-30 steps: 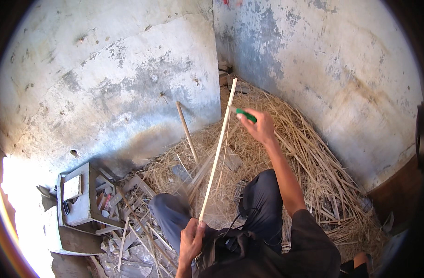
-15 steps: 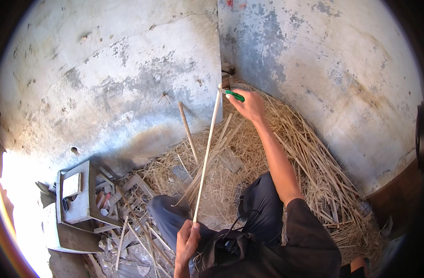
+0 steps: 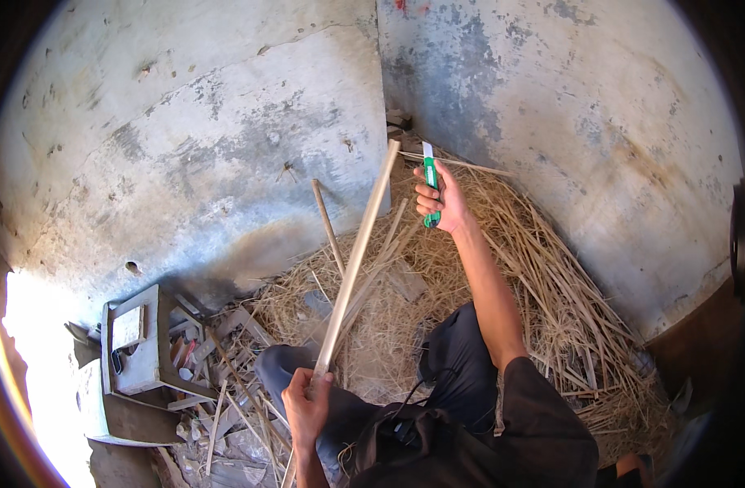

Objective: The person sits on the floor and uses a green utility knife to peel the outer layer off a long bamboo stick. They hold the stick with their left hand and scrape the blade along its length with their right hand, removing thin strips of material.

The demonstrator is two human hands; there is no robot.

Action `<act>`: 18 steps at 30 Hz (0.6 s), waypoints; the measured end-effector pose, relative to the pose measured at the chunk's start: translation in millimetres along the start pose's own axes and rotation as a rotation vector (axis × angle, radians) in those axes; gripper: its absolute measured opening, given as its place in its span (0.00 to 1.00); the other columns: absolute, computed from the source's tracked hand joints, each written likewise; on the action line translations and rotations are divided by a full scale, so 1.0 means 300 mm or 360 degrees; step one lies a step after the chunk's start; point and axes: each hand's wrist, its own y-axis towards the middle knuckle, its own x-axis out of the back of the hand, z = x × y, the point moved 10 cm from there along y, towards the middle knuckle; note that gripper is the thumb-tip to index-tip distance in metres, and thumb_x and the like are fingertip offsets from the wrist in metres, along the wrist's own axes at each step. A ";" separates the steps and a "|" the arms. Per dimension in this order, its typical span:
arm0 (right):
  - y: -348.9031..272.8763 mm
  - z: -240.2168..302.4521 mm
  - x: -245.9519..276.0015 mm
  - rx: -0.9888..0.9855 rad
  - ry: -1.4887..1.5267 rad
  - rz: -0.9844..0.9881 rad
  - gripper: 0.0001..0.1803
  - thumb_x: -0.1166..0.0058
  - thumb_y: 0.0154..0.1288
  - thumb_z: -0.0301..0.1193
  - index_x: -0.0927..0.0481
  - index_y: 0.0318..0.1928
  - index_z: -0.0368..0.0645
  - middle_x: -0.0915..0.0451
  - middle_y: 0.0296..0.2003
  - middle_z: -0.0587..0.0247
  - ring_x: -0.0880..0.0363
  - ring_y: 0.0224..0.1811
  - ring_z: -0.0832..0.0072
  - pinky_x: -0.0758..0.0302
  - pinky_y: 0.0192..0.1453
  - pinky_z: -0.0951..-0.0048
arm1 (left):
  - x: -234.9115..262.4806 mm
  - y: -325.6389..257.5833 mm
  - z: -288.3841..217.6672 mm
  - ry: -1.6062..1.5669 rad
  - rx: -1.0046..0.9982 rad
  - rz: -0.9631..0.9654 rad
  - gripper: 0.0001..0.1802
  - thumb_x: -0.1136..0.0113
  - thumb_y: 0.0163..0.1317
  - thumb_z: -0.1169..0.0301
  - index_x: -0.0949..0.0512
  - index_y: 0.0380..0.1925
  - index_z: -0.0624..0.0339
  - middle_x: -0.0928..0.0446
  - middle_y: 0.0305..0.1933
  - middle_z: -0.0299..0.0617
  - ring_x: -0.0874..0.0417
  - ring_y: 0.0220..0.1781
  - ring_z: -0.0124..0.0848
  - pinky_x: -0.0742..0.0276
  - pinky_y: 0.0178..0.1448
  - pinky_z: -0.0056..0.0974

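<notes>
My left hand point(image 3: 307, 407) is closed round the lower part of a long, pale wooden strip point(image 3: 356, 264), perhaps bamboo, which slants up and away to the right. In my right hand point(image 3: 445, 199) is a green utility knife point(image 3: 431, 180), its blade out and pointing upward. The blade stands apart from the strip, a little right of its far tip. Behind the knife a thin sliver point(image 3: 482, 169) runs out to the right; whether it is joined to the strip I cannot tell.
Shavings and straw-like strips point(image 3: 543, 268) heap along the right wall. A brown stick point(image 3: 327, 224) leans at the left wall point(image 3: 226, 146). To the left, a worn wooden stool or box frame point(image 3: 148, 350) stands among scraps. My bent knees point(image 3: 454, 350) flank the work.
My right hand has turned the knife upright, off the strip's tip. My left hand has shifted left and down, and the strip now shows its broad face. A thin sliver appears at the tip.
</notes>
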 end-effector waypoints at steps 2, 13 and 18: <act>-0.006 -0.016 0.009 0.0089 0.0143 -0.0199 0.29 0.54 0.85 0.57 0.16 0.56 0.44 0.41 0.19 0.82 0.47 0.15 0.86 0.44 0.24 0.77 | -0.002 0.011 -0.013 -0.0022 -0.0010 -0.0054 0.12 0.27 0.70 0.69 0.20 0.34 0.66 0.22 0.21 0.39 0.29 0.24 0.20 0.33 0.29 0.35; -0.095 -0.080 -0.359 0.0591 -0.1241 0.0083 0.18 0.41 0.82 0.40 0.13 0.59 0.42 0.38 0.21 0.83 0.46 0.19 0.91 0.48 0.23 0.80 | -0.042 0.047 -0.029 0.0026 -0.0061 -0.0156 0.12 0.27 0.70 0.69 0.19 0.37 0.67 0.19 0.24 0.46 0.23 0.25 0.27 0.26 0.33 0.39; -0.152 0.111 -0.305 0.1262 -0.1998 -0.0584 0.22 0.41 0.82 0.39 0.17 0.67 0.41 0.12 0.52 0.63 0.24 0.31 0.84 0.29 0.32 0.78 | -0.077 0.039 0.015 0.0135 -0.0069 -0.0093 0.13 0.26 0.69 0.68 0.19 0.38 0.65 0.17 0.26 0.52 0.17 0.25 0.40 0.23 0.36 0.43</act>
